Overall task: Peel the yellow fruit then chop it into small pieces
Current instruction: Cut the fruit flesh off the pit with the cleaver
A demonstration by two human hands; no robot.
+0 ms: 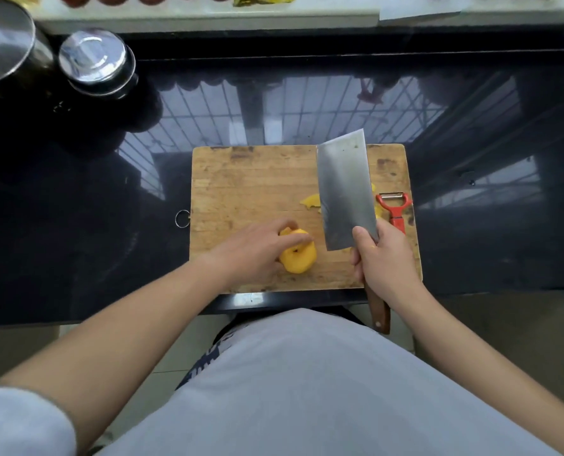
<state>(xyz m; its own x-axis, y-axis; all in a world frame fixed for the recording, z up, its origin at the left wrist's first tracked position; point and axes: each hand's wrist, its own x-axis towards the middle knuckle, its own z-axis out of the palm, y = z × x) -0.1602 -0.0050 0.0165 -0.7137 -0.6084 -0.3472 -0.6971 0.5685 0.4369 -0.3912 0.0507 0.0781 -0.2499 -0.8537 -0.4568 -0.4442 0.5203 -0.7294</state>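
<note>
A peeled yellow fruit (pixel 298 256) sits near the front of the wooden cutting board (pixel 251 182). My left hand (pixel 257 250) holds it from the left, with fingers curled over its top. My right hand (pixel 384 258) grips the wooden handle of a cleaver (pixel 344 189). Its wide steel blade is raised above the board, to the right of the fruit and clear of it. Yellow peel scraps (pixel 310 202) lie on the board beside and partly under the blade.
A red peeler (pixel 395 209) lies at the board's right edge. Two lidded steel pots (pixel 93 59) stand at the back left of the glossy black counter (pixel 307 103). A white ledge with food runs along the back.
</note>
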